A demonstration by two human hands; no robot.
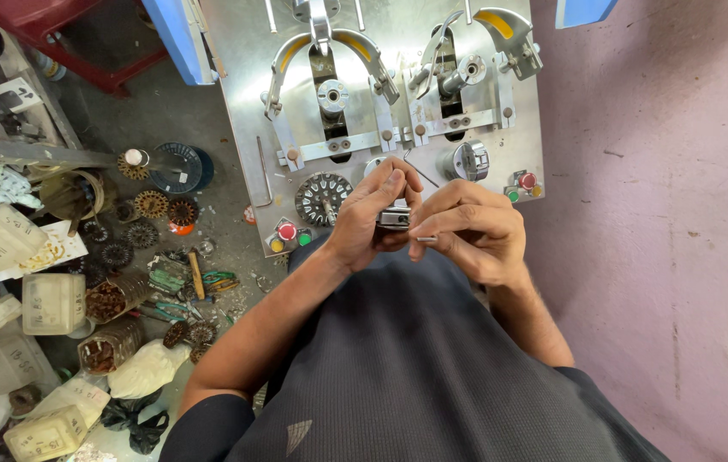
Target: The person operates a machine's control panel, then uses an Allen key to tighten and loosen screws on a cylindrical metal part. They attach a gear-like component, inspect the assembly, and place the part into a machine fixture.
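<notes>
Both hands meet over a small metal part point(395, 216), held just in front of the person's chest and above the lower edge of a steel machine panel point(236, 103). The left hand point(370, 220) curls around the part, thumb and fingers closed on its left side. The right hand point(467, 229) presses in from the other side, fingers bent, and pinches what looks like a thin pin point(426, 239) at the fingertips, though it is too small to be sure. Just behind the left hand, a toothed round core point(323, 197) sits on the panel, near a red button point(287, 232). To the left, well apart, the floor holds scattered toothed discs point(152, 204), plastic containers point(53, 303) and a blue spool point(181, 168).
</notes>
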